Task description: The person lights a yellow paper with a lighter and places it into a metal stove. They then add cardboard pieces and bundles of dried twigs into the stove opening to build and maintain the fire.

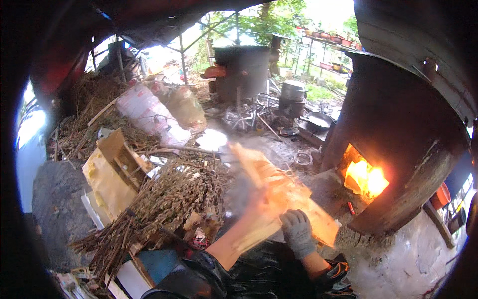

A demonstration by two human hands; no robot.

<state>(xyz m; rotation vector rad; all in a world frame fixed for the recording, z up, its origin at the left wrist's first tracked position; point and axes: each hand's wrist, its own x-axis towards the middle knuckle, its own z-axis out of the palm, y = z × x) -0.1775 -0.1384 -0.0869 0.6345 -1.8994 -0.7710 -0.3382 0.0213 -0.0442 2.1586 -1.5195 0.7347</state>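
While flames (366, 179) burn inside dark stove (396, 119) | right hand (298, 232) grips flat sheet (286, 193) | left hand: can't tell

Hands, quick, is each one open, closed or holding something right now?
Left hand: too blurred to tell.
Right hand: gloved, closed on the edge of a board.

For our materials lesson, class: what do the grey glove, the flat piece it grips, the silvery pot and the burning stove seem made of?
Grey glove: probably knitted fabric, matte, from its soft, dull surface.
Flat piece: wood or cardboard, left open; thin and straight-edged.
Silvery pot: likely bare metal, with a pale sheen.
Burning stove: perhaps metal, dark and dull, with paler scuffs.
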